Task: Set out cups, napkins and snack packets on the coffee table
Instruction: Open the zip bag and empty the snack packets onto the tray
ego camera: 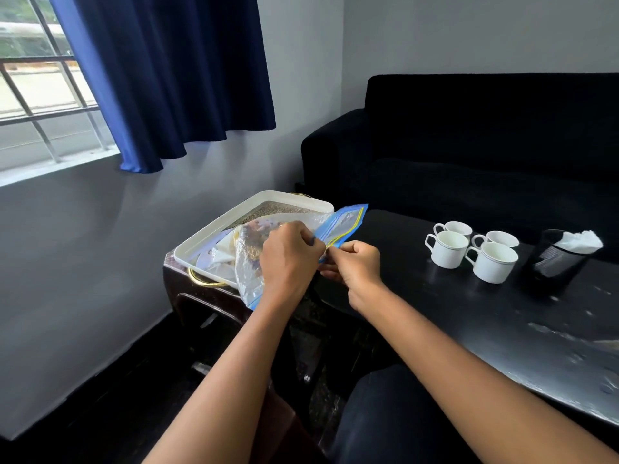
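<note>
Over tray [214,226], hands [321,259] seemingly pinch bag [338,224]

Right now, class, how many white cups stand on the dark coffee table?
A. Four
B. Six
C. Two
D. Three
A. Four white cups stand grouped two by two on the coffee table, just left of the black napkin holder.
</note>
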